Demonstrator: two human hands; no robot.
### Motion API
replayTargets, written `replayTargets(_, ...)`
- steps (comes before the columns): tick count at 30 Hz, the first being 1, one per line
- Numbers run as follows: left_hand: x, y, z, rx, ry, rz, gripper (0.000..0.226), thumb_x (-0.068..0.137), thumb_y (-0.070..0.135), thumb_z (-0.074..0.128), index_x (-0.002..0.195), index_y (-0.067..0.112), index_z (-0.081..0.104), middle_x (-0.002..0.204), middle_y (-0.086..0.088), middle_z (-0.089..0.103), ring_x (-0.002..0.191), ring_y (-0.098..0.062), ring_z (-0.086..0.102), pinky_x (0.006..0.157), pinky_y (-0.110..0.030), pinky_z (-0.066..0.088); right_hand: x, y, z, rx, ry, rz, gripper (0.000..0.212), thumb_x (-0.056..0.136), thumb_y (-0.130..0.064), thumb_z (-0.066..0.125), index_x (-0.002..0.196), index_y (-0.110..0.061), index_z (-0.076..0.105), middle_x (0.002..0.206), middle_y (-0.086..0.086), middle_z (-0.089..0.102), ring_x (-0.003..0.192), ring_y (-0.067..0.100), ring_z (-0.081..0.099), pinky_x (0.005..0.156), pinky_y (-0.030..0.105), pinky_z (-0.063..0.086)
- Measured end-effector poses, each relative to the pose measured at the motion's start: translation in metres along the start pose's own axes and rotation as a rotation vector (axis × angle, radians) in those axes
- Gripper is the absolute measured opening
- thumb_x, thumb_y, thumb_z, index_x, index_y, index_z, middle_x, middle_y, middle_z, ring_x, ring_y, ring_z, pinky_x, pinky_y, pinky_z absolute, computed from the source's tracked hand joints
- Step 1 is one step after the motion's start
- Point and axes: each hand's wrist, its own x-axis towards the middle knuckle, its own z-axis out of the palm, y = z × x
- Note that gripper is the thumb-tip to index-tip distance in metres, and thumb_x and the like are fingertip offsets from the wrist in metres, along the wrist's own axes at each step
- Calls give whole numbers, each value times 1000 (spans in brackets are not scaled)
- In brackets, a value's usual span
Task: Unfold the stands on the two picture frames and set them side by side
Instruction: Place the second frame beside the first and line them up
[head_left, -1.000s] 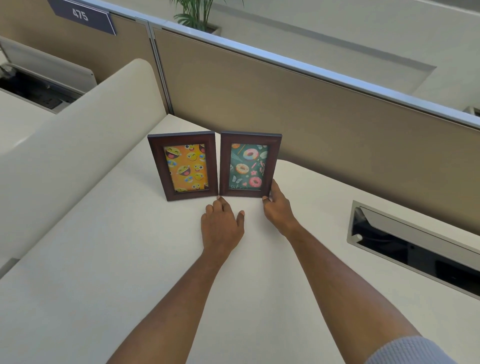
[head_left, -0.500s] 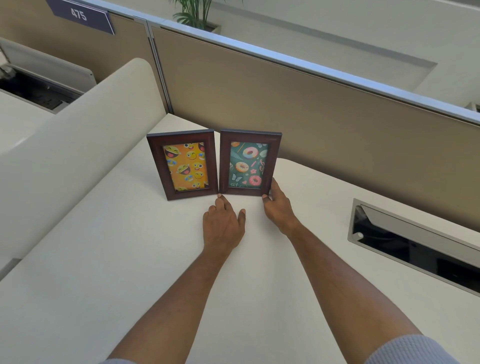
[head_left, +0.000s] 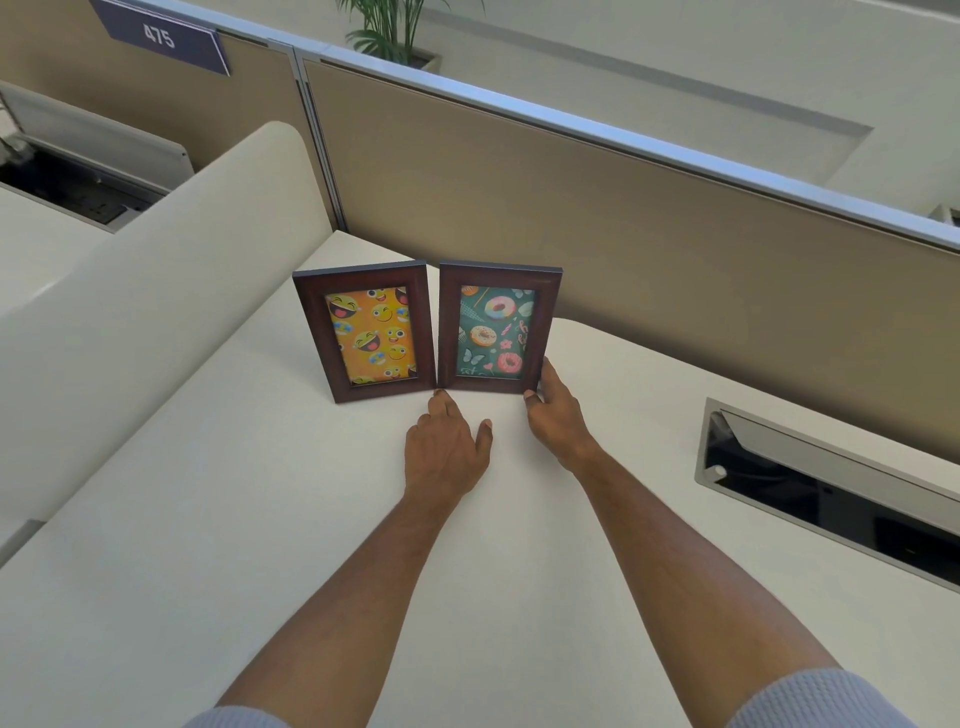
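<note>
While both frames (head_left: 436, 330) stand upright facing the camera, the right hand (head_left: 558, 410) pinches the donut frame (head_left: 496, 330); the left hand (head_left: 447, 447) rests open.

A cream desk (head_left: 208, 519) fills the foreground. Set into it at the right is a metal-rimmed cable tray (head_left: 831, 493), its lid tilted open over a dark slot. A tan partition (head_left: 623, 218) with a silver top rail runs behind the desk. A cream curved divider (head_left: 156, 270) rises at the left. A blue sign (head_left: 161, 36) reading 475 sits on the far partition, and a plant (head_left: 389, 26) stands beyond the rail
</note>
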Motion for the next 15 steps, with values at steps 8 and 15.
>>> replayTargets(8,2,1,0,3,-12,-9,84,102,56,32,153,-10,25,154,-21,41,115,-31,62,89,-39,51,1,1,1,13,7,3,57,107,-5,41,160,-22,27,160,4,45,147,27,43,120,45,36)
replayTargets(15,3,0,-1,-1,17,-3,84,102,55,32,153,-11,25,155,-21,41,115,-31,62,89,-39,51,7,1,-1,154,1,67,50,110,-19,38,159,-22,31,163,2,41,150,25,38,122,48,36)
